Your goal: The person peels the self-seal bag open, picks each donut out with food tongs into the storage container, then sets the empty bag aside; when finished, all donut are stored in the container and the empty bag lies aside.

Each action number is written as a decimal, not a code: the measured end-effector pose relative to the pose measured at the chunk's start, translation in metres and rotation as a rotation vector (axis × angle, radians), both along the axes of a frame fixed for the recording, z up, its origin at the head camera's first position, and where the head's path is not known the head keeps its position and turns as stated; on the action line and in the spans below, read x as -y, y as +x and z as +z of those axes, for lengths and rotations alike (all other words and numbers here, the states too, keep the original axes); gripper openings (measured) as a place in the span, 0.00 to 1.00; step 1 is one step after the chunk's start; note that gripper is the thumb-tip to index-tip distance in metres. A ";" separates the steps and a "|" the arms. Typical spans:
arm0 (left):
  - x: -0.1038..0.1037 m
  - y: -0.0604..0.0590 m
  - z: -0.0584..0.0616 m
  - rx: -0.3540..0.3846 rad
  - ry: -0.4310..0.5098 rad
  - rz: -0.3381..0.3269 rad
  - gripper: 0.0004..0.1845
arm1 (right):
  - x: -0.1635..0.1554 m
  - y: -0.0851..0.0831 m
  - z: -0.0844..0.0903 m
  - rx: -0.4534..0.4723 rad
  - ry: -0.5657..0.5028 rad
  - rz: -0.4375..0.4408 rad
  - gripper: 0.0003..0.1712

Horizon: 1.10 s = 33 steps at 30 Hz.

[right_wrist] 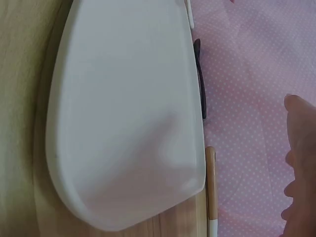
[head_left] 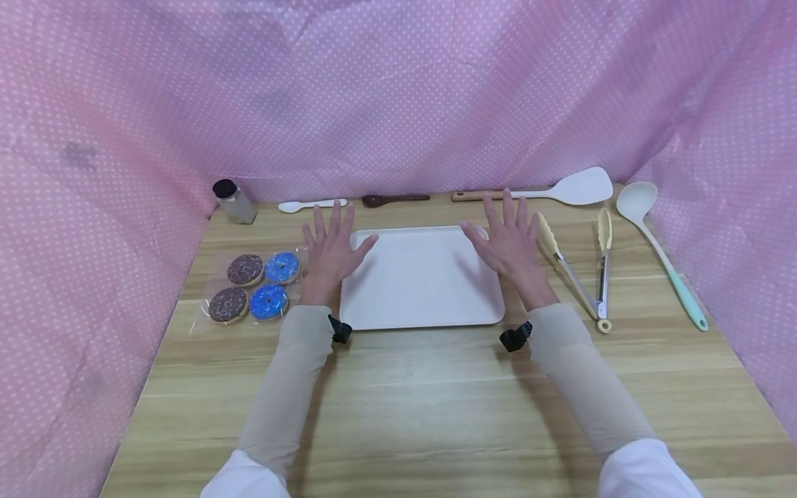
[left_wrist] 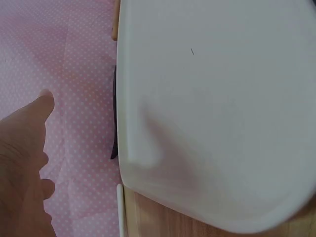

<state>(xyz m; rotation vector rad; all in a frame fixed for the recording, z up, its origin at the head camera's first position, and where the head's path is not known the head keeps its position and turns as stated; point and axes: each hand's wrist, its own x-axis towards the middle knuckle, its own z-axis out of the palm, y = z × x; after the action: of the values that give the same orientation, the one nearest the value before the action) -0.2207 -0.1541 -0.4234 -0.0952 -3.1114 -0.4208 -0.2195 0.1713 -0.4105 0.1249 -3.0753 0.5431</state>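
Observation:
A white rectangular tray (head_left: 423, 277) lies mid-table between my two hands. My left hand (head_left: 332, 257) hovers by its left edge, fingers spread and straight, holding nothing. Over the tray's right edge, my right hand (head_left: 512, 245) is spread the same way, also holding nothing. Both hands cast soft shadows on the tray, seen in the wrist views on its surface (left_wrist: 222, 98). Left of the left hand are two chocolate donuts (head_left: 245, 270) and two blue donuts (head_left: 268, 301) in clear wrapping. Metal tongs (head_left: 579, 287) with cream tips lie spread to the right of the right hand.
Along the back lie a white spoon (head_left: 305, 206), a dark brown spoon (head_left: 395, 200) and a white spatula (head_left: 582, 187) with a wooden handle. A black-capped jar (head_left: 235, 202) stands back left. A ladle (head_left: 666, 259) with a mint handle lies far right. Pink dotted cloth (head_left: 398, 97) surrounds the table.

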 end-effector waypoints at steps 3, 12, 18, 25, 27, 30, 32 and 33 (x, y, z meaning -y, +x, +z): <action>0.001 0.000 0.002 -0.025 0.030 -0.028 0.45 | 0.005 -0.002 0.001 -0.047 -0.030 0.034 0.49; 0.019 0.001 0.016 -0.275 0.294 -0.102 0.29 | 0.048 -0.007 0.007 -0.306 -0.247 0.249 0.44; 0.056 0.006 0.026 -0.302 0.413 -0.063 0.24 | 0.101 -0.001 0.004 -0.295 -0.350 0.330 0.41; 0.116 0.026 0.028 -0.230 0.464 0.013 0.25 | 0.162 0.020 -0.010 -0.274 -0.391 0.453 0.34; 0.132 0.034 0.026 -0.199 0.447 0.048 0.27 | 0.178 0.028 -0.014 -0.267 -0.386 0.495 0.33; 0.155 0.046 0.021 -0.145 0.414 0.073 0.28 | 0.200 0.043 -0.019 -0.242 -0.362 0.554 0.33; 0.169 0.054 0.017 -0.115 0.397 0.072 0.28 | 0.213 0.051 -0.023 -0.222 -0.352 0.584 0.33; 0.174 0.057 0.014 -0.105 0.392 0.065 0.27 | 0.219 0.055 -0.025 -0.207 -0.346 0.595 0.33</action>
<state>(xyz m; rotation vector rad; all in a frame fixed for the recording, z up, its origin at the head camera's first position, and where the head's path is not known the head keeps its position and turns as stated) -0.1638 -0.3286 -0.4089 -0.0142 -2.8557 -0.9743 -0.1644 -0.0473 -0.4352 1.0268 -2.6556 0.9894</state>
